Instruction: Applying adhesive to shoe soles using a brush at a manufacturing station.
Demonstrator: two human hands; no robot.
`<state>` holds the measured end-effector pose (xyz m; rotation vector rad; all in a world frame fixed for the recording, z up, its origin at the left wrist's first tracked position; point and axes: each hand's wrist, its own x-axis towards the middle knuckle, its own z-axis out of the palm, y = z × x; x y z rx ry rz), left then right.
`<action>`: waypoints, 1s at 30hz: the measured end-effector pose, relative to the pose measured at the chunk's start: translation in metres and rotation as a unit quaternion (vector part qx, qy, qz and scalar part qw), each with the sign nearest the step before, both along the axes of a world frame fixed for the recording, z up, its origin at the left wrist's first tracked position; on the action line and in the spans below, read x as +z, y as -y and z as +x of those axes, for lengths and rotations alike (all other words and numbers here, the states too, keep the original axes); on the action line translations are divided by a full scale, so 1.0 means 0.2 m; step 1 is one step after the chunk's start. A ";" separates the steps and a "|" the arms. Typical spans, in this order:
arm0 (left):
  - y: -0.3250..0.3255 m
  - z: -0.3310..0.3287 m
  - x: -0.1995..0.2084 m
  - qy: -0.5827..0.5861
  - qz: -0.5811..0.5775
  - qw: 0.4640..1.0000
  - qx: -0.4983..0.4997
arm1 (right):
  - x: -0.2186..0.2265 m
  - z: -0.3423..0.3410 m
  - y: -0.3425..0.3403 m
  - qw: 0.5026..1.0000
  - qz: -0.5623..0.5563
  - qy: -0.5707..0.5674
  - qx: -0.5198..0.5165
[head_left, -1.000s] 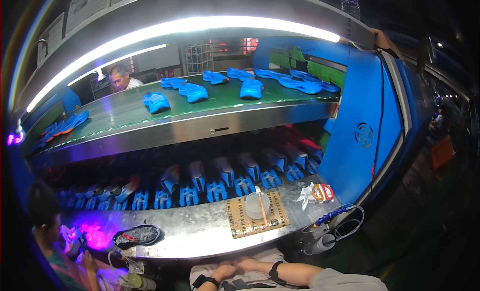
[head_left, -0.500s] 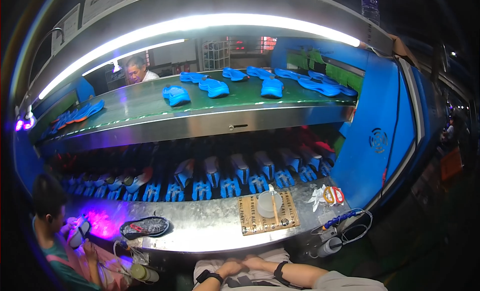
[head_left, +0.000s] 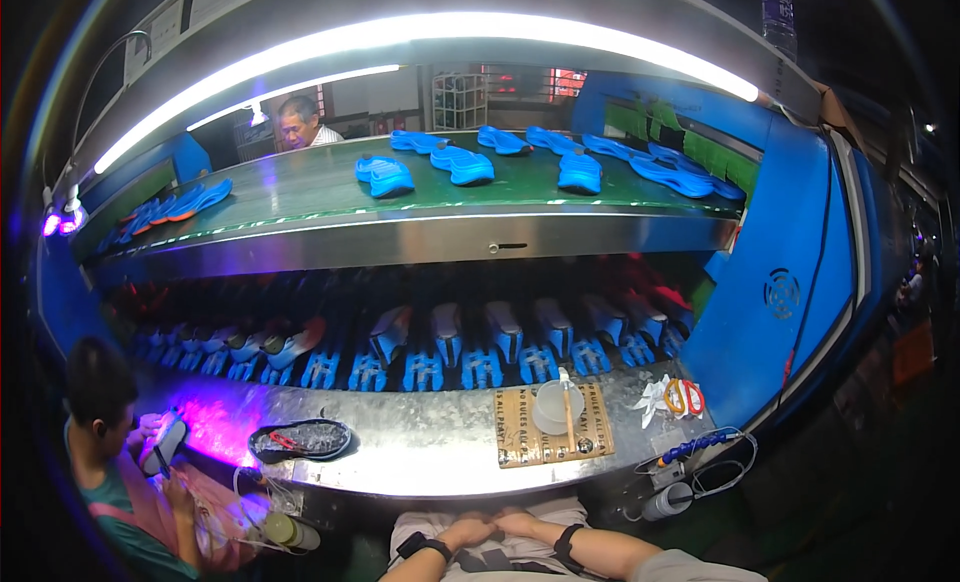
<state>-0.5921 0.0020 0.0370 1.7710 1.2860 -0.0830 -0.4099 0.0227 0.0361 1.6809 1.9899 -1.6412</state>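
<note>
Head view: we rest our left hand (head_left: 465, 531) and right hand (head_left: 520, 523) together in the lap, below the near edge of the steel counter (head_left: 420, 452); each grip is loosely curled and holds nothing. Nearest, toward the counter's right end, a translucent plastic cup (head_left: 556, 407) stands on a flat cardboard sheet (head_left: 555, 427), which shields the smooth metal.

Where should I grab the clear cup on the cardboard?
Grip the cup round its side wall, coming from the near side, over the bench edge. It stands upright on the cardboard, and a stick leans across it, so a grasp from above would likely hit the stick.
</note>
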 end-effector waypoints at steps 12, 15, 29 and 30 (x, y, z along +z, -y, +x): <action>0.01 -0.01 0.10 0.011 0.015 0.996 -0.083 | -0.05 -0.01 0.02 0.998 0.062 0.003 0.023; 0.01 -0.01 0.08 0.048 0.018 0.999 0.004 | -0.06 -0.01 0.01 0.998 0.060 0.016 0.032; 0.02 -0.01 0.10 0.020 -0.022 0.999 0.040 | -0.02 -0.02 0.02 0.999 0.043 -0.017 0.010; 0.02 -0.01 0.09 0.038 -0.001 0.998 0.052 | -0.01 -0.02 0.02 0.999 0.027 -0.014 0.021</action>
